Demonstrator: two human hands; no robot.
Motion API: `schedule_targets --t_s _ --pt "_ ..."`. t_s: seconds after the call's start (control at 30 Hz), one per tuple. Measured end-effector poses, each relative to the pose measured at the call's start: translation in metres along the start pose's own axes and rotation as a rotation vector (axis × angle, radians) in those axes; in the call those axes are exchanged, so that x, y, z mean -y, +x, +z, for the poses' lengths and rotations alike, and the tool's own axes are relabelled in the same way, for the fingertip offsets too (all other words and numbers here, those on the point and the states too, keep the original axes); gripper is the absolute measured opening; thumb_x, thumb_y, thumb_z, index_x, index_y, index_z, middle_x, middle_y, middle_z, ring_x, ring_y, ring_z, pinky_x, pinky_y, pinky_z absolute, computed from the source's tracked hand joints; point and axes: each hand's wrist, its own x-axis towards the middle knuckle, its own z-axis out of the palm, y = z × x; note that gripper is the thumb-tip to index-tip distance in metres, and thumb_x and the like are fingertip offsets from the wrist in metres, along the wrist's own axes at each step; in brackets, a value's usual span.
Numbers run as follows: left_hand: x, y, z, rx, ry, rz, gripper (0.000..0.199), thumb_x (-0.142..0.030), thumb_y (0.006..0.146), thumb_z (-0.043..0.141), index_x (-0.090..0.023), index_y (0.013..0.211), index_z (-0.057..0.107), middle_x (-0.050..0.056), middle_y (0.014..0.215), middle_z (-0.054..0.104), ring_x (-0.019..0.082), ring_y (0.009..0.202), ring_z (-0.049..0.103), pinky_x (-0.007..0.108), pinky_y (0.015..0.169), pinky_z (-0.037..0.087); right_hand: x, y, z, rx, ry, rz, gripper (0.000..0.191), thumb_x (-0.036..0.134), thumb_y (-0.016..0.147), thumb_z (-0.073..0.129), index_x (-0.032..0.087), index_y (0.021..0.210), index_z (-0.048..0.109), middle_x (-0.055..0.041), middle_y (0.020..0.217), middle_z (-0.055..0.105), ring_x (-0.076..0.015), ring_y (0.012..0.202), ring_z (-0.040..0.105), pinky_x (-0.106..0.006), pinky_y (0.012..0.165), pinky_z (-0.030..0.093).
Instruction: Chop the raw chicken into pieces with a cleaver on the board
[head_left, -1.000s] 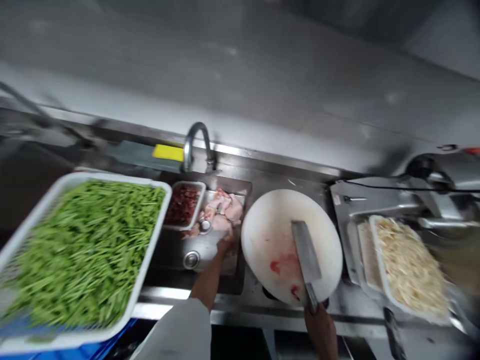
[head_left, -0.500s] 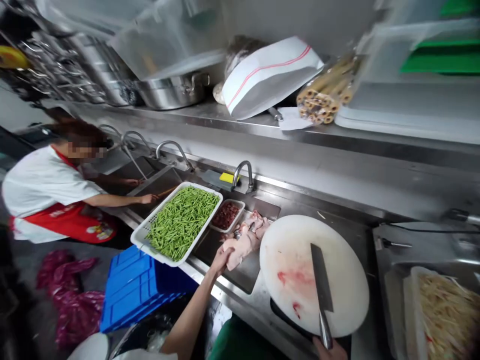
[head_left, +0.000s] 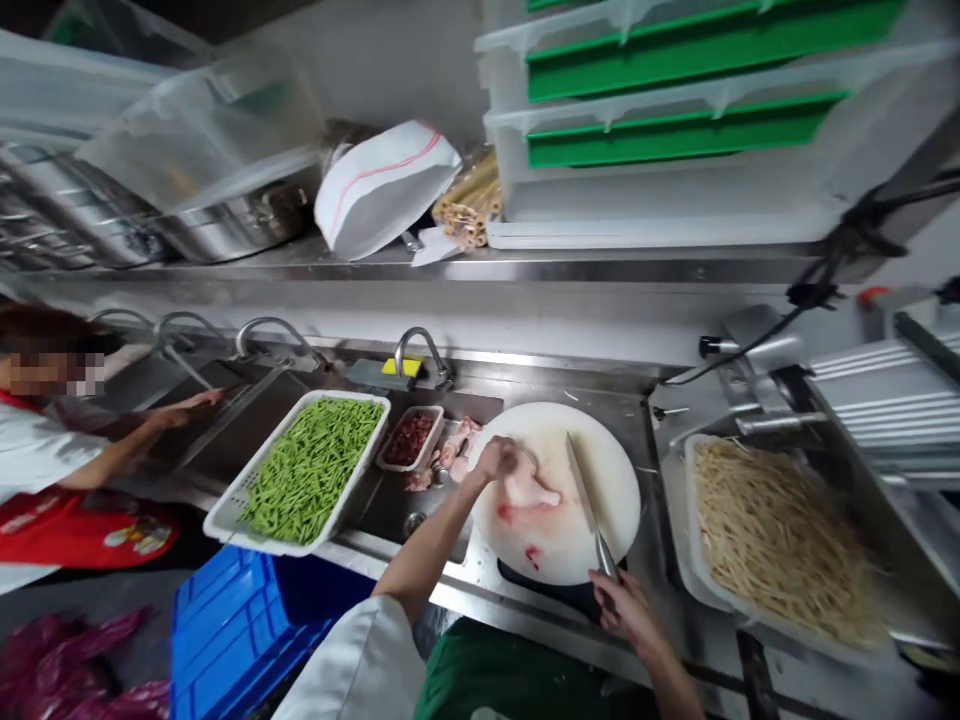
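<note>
A raw chicken leg [head_left: 529,488] lies on the round white chopping board [head_left: 616,500], its bone end pointing right. My left hand [head_left: 498,460] is closed on the leg's upper end, near the board's left side. On the right, my right hand [head_left: 624,606] grips the handle of a cleaver [head_left: 580,482] at the board's front edge. The cleaver's blade reaches over the board, right of the leg and apart from it. Red juice marks the board below the meat. More raw chicken pieces [head_left: 459,440] lie in the sink just left of the board.
Left of the chicken stand a small tub of dark red meat [head_left: 409,440] and a white basket of cut green beans [head_left: 307,470]. A tub of pale shreds [head_left: 772,530] is at right. A faucet [head_left: 420,350] rises behind. A co-worker [head_left: 52,430] works at the far-left sink.
My left hand has moved from the sink onto the board, bringing the chicken leg there. My right hand still holds the cleaver, its blade now turned edge-up to the left. The view has swung right.
</note>
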Motion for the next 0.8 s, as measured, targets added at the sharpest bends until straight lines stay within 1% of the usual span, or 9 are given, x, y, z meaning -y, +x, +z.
schedule_targets --t_s 0.07,0.17,0.27,0.4,0.5,0.57,0.67,0.73,0.8 --pt "0.001 -0.015 0.025 -0.159 0.077 -0.051 0.052 -0.033 0.078 0.068 -0.016 0.127 0.059 0.021 0.134 0.051 0.037 0.125 0.051 0.049 0.104 0.040 -0.002 0.004 0.003 -0.140 -0.073 -0.073 0.038 0.055 0.066 0.066 0.021 0.079 0.056 0.0087 0.052 0.049 -0.0075 0.037 0.041 -0.022 0.039 0.038" --pt "0.007 -0.040 0.064 -0.386 0.169 -0.094 0.067 -0.046 0.082 0.067 -0.015 0.137 0.046 0.023 0.134 0.042 0.039 0.126 0.046 0.054 0.104 0.038 0.004 0.012 -0.004 -0.303 -0.343 -0.234 0.031 0.050 0.080 0.058 0.020 0.088 0.059 0.0036 0.061 0.056 -0.0145 0.055 0.058 -0.024 0.051 0.044" --pt "0.006 -0.050 0.087 -0.336 0.188 0.011 0.076 -0.046 0.077 0.072 -0.013 0.139 0.043 0.022 0.133 0.038 0.038 0.126 0.044 0.051 0.105 0.040 0.019 0.015 -0.018 -0.337 -0.666 -0.310 0.025 0.041 0.090 0.050 0.018 0.084 0.060 -0.0043 0.075 0.066 -0.0190 0.075 0.064 -0.027 0.067 0.046" --pt "-0.002 -0.028 0.074 -0.033 0.230 0.268 0.065 -0.028 0.077 0.068 -0.018 0.138 0.048 0.018 0.146 0.033 0.034 0.135 0.038 0.048 0.109 0.039 0.046 0.013 -0.021 -0.282 -0.953 -0.230 0.016 0.027 0.093 0.050 0.016 0.097 0.062 -0.0094 0.093 0.071 -0.0213 0.087 0.066 -0.027 0.073 0.042" --pt "0.004 -0.017 0.051 0.270 0.344 0.461 0.063 -0.018 0.077 0.064 -0.028 0.138 0.052 0.012 0.152 0.036 0.033 0.141 0.033 0.050 0.112 0.035 0.062 0.017 -0.009 -0.222 -0.989 -0.287 0.033 0.016 0.090 0.052 0.017 0.123 0.056 -0.0088 0.108 0.071 -0.0203 0.096 0.066 -0.025 0.078 0.040" --pt "0.016 -0.022 0.044 0.243 0.402 0.435 0.070 -0.018 0.077 0.064 -0.030 0.144 0.046 0.012 0.152 0.037 0.034 0.139 0.035 0.052 0.109 0.037 0.068 0.023 0.000 -0.224 -0.978 -0.302 0.038 0.019 0.095 0.049 0.019 0.133 0.050 -0.0083 0.114 0.070 -0.0201 0.100 0.065 -0.026 0.081 0.040" --pt "0.040 -0.045 0.046 -0.029 0.390 0.199 0.071 -0.025 0.083 0.062 -0.019 0.149 0.038 0.019 0.136 0.048 0.033 0.120 0.051 0.048 0.101 0.043 0.073 0.033 0.011 -0.273 -0.997 -0.229 0.032 0.034 0.105 0.036 0.019 0.130 0.050 -0.0096 0.110 0.070 -0.0214 0.099 0.066 -0.027 0.082 0.039" --pt "0.053 -0.062 0.049 -0.105 0.359 0.071 0.053 -0.023 0.086 0.056 -0.013 0.138 0.048 0.018 0.119 0.057 0.028 0.103 0.058 0.042 0.095 0.046 0.074 0.038 0.015 -0.288 -1.016 -0.195 0.034 0.038 0.107 0.031 0.018 0.125 0.050 -0.0109 0.109 0.070 -0.0219 0.098 0.067 -0.028 0.081 0.039" --pt "0.059 -0.074 0.052 -0.083 0.347 0.015 0.032 -0.021 0.086 0.054 -0.012 0.117 0.060 0.015 0.106 0.061 0.024 0.089 0.061 0.036 0.085 0.048 0.074 0.039 0.019 -0.297 -1.036 -0.176 0.034 0.039 0.107 0.029 0.017 0.123 0.050 -0.0122 0.109 0.070 -0.0224 0.099 0.067 -0.028 0.080 0.040"
